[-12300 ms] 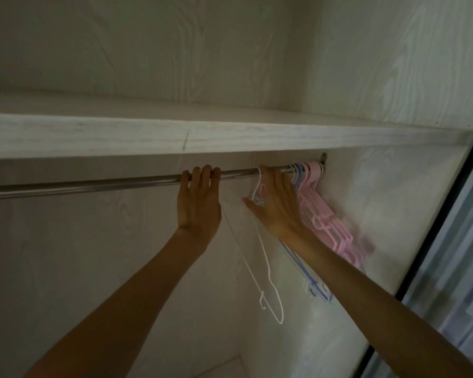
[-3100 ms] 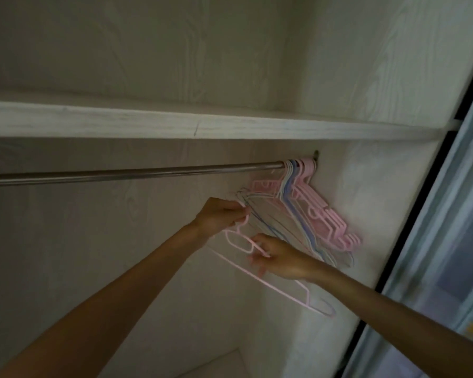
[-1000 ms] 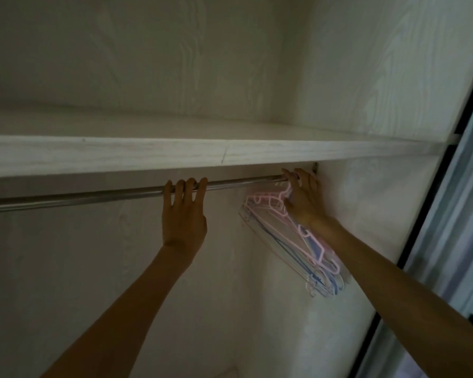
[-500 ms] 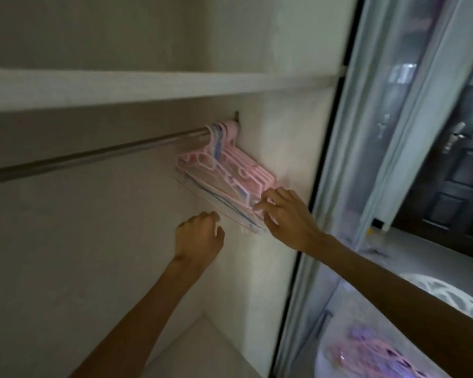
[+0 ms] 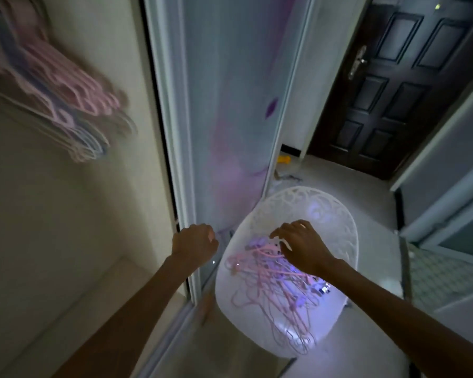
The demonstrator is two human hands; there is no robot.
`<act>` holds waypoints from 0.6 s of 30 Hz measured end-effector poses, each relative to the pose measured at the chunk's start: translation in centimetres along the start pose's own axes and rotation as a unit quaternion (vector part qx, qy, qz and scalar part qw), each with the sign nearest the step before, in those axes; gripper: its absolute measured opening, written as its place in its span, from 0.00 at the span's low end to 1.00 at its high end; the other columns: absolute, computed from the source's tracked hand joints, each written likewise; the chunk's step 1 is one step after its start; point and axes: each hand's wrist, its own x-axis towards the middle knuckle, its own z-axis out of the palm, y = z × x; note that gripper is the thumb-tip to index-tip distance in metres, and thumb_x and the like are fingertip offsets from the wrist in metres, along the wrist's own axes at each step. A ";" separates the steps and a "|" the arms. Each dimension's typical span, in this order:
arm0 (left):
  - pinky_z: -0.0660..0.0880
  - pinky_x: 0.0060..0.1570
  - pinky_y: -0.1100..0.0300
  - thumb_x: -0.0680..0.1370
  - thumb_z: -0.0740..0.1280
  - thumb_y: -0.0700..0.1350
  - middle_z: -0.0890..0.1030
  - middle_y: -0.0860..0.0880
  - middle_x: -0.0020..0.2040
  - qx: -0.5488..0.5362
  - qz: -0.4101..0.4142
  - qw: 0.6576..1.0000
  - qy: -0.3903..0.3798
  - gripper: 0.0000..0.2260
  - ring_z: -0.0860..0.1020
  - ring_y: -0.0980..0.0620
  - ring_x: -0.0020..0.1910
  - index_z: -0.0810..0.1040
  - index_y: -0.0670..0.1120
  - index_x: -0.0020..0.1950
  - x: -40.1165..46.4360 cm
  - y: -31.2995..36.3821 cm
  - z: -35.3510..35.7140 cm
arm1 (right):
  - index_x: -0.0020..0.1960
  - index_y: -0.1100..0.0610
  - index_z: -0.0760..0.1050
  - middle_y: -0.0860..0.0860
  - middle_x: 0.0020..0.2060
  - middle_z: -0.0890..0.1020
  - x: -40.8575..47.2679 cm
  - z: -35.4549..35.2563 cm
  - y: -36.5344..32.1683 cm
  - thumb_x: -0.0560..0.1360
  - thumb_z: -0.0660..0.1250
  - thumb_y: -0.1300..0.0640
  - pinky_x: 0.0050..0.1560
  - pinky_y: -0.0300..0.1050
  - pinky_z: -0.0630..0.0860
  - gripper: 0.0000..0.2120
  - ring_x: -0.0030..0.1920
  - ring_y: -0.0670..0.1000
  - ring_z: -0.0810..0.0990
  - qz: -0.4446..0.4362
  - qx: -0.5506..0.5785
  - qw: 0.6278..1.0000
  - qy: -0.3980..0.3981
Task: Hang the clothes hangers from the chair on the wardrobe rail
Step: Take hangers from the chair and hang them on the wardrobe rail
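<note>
Though the head view is smeared by motion, the layout reads clearly: a white chair stands just outside the wardrobe, its seat holding a tangled pile of hangers — pink and pale wire ones. The right hand hovers over the pile's far end, fingers spread and curled downward, gripping nothing that I can make out. The left hand hangs beside the chair's edge, loosely curled and empty. A hung bunch shows blurred at upper left; the rail itself is out of frame.

The likely trouble is the tangle — lifting one hanger may drag hooked neighbours off the seat onto the floor. The pile's long axis runs from the backrest towards the seat's front edge; individual hook directions cannot be told.
</note>
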 end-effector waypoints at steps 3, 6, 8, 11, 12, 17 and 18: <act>0.73 0.56 0.57 0.76 0.62 0.49 0.80 0.47 0.57 0.013 0.004 0.999 -0.049 0.12 0.78 0.45 0.57 0.79 0.48 0.56 0.6 2.4 4.4 | 0.46 0.52 0.81 0.50 0.36 0.83 -4.7 3.0 4.1 0.66 0.67 0.63 0.48 0.50 0.74 0.12 0.37 0.56 0.81 0.054 0.030 0.997 -0.052; 0.72 0.59 0.56 0.76 0.62 0.51 0.79 0.48 0.59 0.027 -0.010 0.994 -0.105 0.11 0.77 0.45 0.59 0.78 0.50 0.56 2.2 3.4 8.3 | 0.42 0.51 0.81 0.49 0.30 0.83 -8.1 6.5 7.2 0.63 0.71 0.64 0.39 0.47 0.77 0.11 0.32 0.54 0.81 0.084 0.055 0.991 -0.091; 0.72 0.59 0.56 0.76 0.62 0.51 0.78 0.49 0.59 0.033 -0.018 0.987 -0.157 0.11 0.77 0.46 0.59 0.78 0.51 0.56 3.7 3.4 11.5 | 0.40 0.51 0.81 0.48 0.28 0.82 -9.7 9.5 9.0 0.62 0.69 0.63 0.33 0.44 0.76 0.10 0.29 0.52 0.81 0.113 0.078 0.984 -0.113; 0.72 0.61 0.57 0.76 0.62 0.52 0.78 0.50 0.60 0.033 -0.038 0.971 -0.232 0.13 0.77 0.47 0.60 0.78 0.52 0.57 6.0 2.9 15.7 | 0.40 0.51 0.81 0.49 0.30 0.83 -11.3 13.8 11.3 0.64 0.64 0.60 0.35 0.47 0.77 0.10 0.31 0.53 0.83 0.175 0.114 0.967 -0.149; 0.72 0.61 0.57 0.75 0.62 0.52 0.78 0.50 0.61 0.030 -0.044 0.966 -0.253 0.13 0.76 0.47 0.60 0.78 0.52 0.57 6.8 2.6 17.0 | 0.42 0.52 0.82 0.50 0.33 0.84 -11.4 15.0 12.0 0.65 0.64 0.60 0.39 0.47 0.77 0.10 0.35 0.54 0.84 0.190 0.117 0.960 -0.169; 0.69 0.62 0.59 0.76 0.62 0.49 0.77 0.49 0.62 0.019 -0.066 0.952 -0.298 0.13 0.75 0.48 0.62 0.75 0.51 0.60 11.6 1.5 23.6 | 0.57 0.50 0.77 0.50 0.52 0.83 -9.5 21.4 15.5 0.74 0.61 0.57 0.55 0.44 0.70 0.14 0.56 0.54 0.79 0.237 0.092 0.921 -0.294; 0.69 0.62 0.59 0.76 0.62 0.49 0.76 0.49 0.63 0.019 -0.067 0.953 -0.295 0.14 0.74 0.48 0.63 0.74 0.50 0.62 12.7 1.4 24.7 | 0.58 0.49 0.76 0.49 0.54 0.82 -8.9 22.5 16.1 0.74 0.59 0.57 0.55 0.43 0.70 0.15 0.57 0.53 0.79 0.244 0.087 0.916 -0.306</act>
